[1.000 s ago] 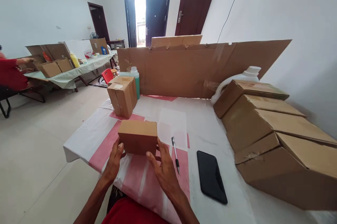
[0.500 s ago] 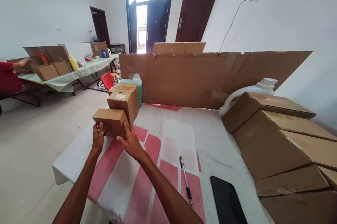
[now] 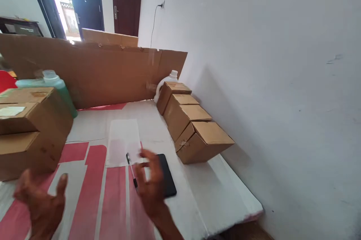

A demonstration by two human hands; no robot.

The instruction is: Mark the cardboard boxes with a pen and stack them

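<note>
My left hand (image 3: 42, 204) hovers blurred at the lower left with its fingers spread, holding nothing, just in front of a small cardboard box (image 3: 26, 153) set against two stacked boxes (image 3: 31, 112) at the left edge. My right hand (image 3: 150, 187) is open over the table, partly covering a black phone (image 3: 168, 180) and close to a pen (image 3: 131, 170). A white sheet of paper (image 3: 123, 140) lies beyond the pen.
A row of tilted cardboard boxes (image 3: 194, 127) leans along the right wall. A tall cardboard sheet (image 3: 93, 74) stands across the back of the table (image 3: 214, 191), with a green bottle (image 3: 58, 85) and a white jug (image 3: 163, 82) before it. Dark doors stand behind.
Both hands have let go of the small box, which now rests beside the stacked boxes at the left. The view has swung right and the right hand has moved over the phone.
</note>
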